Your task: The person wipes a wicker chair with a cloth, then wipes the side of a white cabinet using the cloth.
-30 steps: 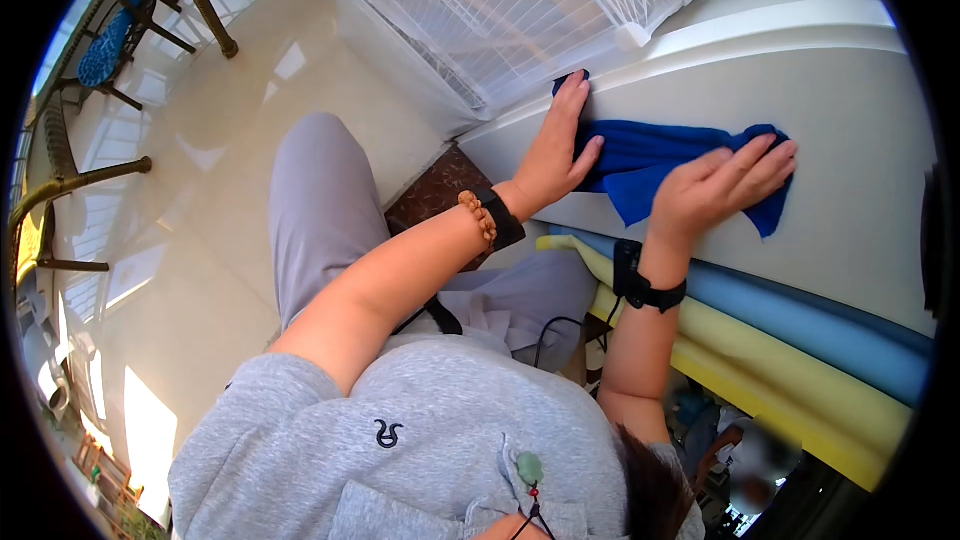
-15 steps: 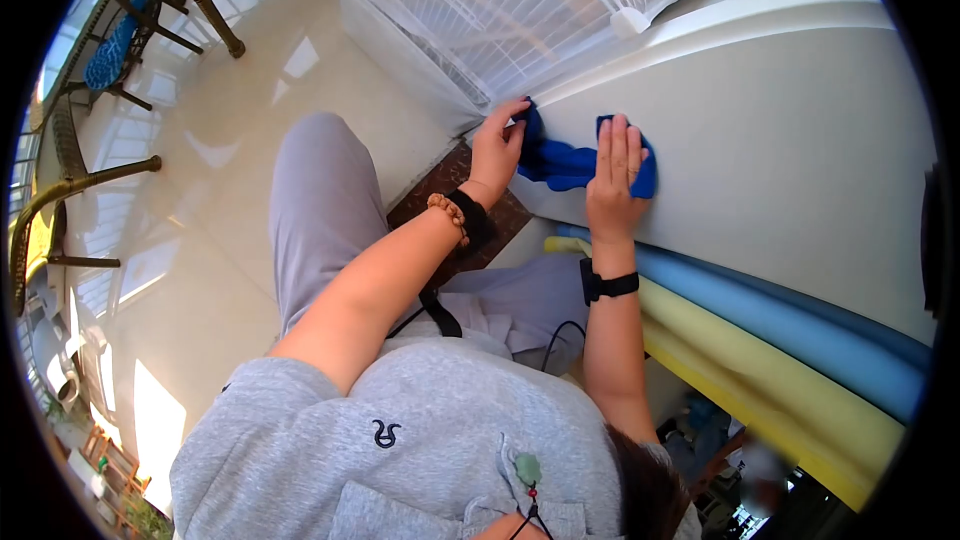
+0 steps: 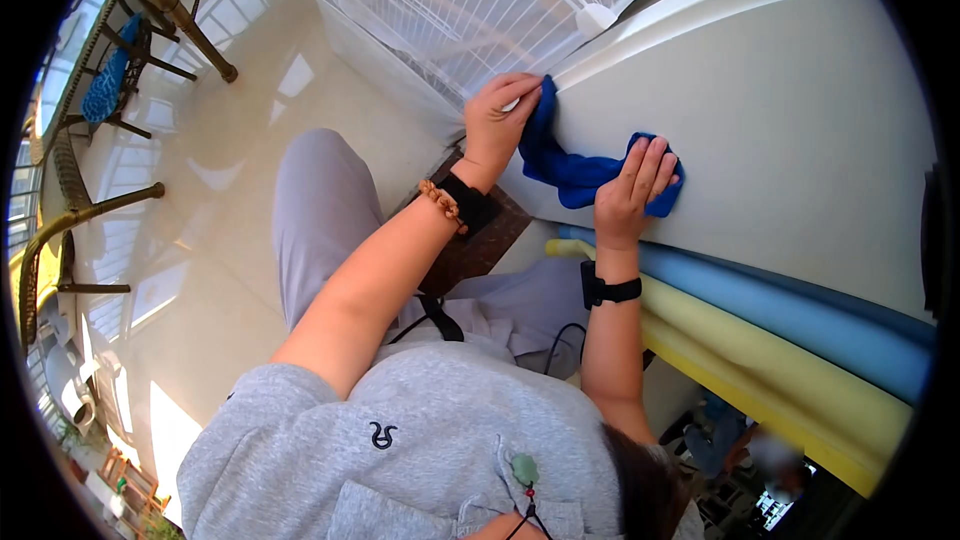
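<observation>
A crumpled blue cloth (image 3: 572, 176) stretches between my two hands across a pale flat panel (image 3: 790, 140). My left hand (image 3: 492, 128) pinches its upper corner between thumb and fingertips, close to the panel's edge. At the cloth's other end, my right hand (image 3: 625, 195) lies over it with fingers together and slightly bent, pressing it against the panel. The right thumb and palm are hidden. A beaded bracelet and a black band circle my left wrist; another black band is on my right wrist.
Above my left hand stands a white wire rack (image 3: 470, 10) in translucent plastic. Blue (image 3: 790, 300) and yellow (image 3: 740, 360) rolls run below the panel. Woven chairs (image 3: 75, 190) stand on the shiny tiled floor (image 3: 230, 210) at left. A person is partly visible lower right.
My left hand has moved up and slightly left, pulling its corner of the cloth higher. My right hand has slid a little down and right, its fingers now more bent.
</observation>
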`<state>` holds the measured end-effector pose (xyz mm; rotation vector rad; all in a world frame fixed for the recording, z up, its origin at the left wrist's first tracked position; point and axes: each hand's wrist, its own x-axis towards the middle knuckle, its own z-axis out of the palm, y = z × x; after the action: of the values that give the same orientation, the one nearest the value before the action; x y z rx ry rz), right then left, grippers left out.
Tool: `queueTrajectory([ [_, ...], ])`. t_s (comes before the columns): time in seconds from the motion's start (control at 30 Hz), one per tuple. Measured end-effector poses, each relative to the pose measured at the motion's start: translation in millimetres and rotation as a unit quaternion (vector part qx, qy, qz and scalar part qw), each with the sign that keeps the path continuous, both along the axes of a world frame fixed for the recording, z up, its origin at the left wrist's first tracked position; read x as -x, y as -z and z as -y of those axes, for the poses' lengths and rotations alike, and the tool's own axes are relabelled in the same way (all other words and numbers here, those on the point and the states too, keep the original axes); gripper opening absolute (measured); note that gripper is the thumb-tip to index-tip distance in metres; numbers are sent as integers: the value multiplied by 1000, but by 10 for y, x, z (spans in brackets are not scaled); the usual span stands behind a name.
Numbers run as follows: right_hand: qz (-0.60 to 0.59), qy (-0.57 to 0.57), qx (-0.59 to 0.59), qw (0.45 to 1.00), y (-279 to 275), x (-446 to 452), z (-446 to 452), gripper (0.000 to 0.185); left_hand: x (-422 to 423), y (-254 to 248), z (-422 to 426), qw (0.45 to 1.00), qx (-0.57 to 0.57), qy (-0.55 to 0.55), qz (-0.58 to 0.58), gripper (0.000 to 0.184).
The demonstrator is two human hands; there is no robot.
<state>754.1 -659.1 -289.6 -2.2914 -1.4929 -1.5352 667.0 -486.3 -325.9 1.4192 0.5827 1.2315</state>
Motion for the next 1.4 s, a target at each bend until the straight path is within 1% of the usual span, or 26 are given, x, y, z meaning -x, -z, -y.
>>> queueTrajectory([
  [0.03, -4, -1, -2, 1000, -1, 3, -2, 47, 9, -180, -30, 999, -45, 3, 5, 13],
  [0.07, -7, -3, -3, 1000, -4, 8, -8, 47, 0, -254, -58, 997, -74, 0, 18, 14],
  [0.17, 0, 5, -18, 1000, 41, 10, -36, 46, 36, -30, 4, 995, -80, -30, -58, 11],
  [0.23, -9, 16, -32, 999, 109, 4, -60, 46, 44, 360, 53, 997, 20, -11, -78, 12],
  [0.27, -13, 23, -38, 999, 126, 10, -53, 46, 45, 466, 84, 994, 71, 1, -88, 12],
  [0.37, 7, 20, -35, 999, 138, 0, -69, 46, 39, 207, 78, 997, 42, -14, -62, 11],
  [0.43, 11, 25, -27, 999, 107, 12, -77, 46, 36, -126, 48, 999, 13, -16, -48, 12],
  [0.47, 12, 29, -25, 999, 104, 28, -70, 46, 43, -210, 53, 999, -3, -16, -42, 12],
  [0.57, 23, 37, -30, 999, 165, -4, -85, 45, 27, 18, 47, 997, 24, -16, -77, 11],
  [0.67, 9, 7, -17, 1000, 168, 7, -71, 47, 46, 214, 66, 994, 79, 6, -80, 12],
  [0.7, 10, 7, -16, 1000, 172, 15, -71, 47, 45, 158, 62, 996, 42, -2, -79, 12],
  [0.77, 13, 5, -14, 1000, 163, 18, -78, 47, 45, -118, 24, 996, -33, -20, -75, 13],
  [0.83, 22, 14, -11, 1000, 178, 24, -71, 46, 37, -442, 23, 999, -30, -15, -42, 12],
  [0.87, 24, 17, -12, 999, 189, 21, -76, 46, 41, -518, 32, 999, -27, -14, -26, 12],
  [0.9, 28, 17, -14, 999, 189, 17, -83, 45, 42, -434, 49, 998, -35, -19, -44, 12],
  [0.97, 24, 23, -21, 999, 221, 12, -104, 45, 16, -108, 62, 995, -54, -30, -79, 12],
  [1.07, 0, 25, -15, 1000, 226, 44, -91, 46, 120, 305, 39, 980, -98, -8, -172, 12],
  [1.1, -10, 21, -9, 1000, 192, 44, -98, 47, 154, 364, 26, 976, -105, 7, -190, 12],
  [1.13, -6, 36, -11, 999, 79, 66, -132, 41, 183, 401, -8, 972, -111, 18, -207, 12],
  [1.17, -25, 40, -26, 999, -60, 86, -185, 42, 214, 445, -26, 967, -117, 29, -226, 13],
  [1.2, -46, 49, -40, 997, -246, 136, -248, 43, 245, 473, 4, 964, -87, 44, -246, 14],
  [1.27, -81, 12, -99, 992, -662, 164, -440, 47, 272, 502, 134, 956, -28, 82, -281, 16],
  [1.33, -69, -14, -145, 987, -941, 179, -609, 49, 373, 729, 289, 927, -12, 137, -349, 19],
  [1.37, -62, -27, -167, 984, -970, 159, -679, 49, 416, 877, 369, 910, -3, 163, -381, 21],
  [1.4, -34, -37, -193, 980, -876, 97, -761, 48, 464, 1023, 423, 892, 25, 192, -408, 22],
])
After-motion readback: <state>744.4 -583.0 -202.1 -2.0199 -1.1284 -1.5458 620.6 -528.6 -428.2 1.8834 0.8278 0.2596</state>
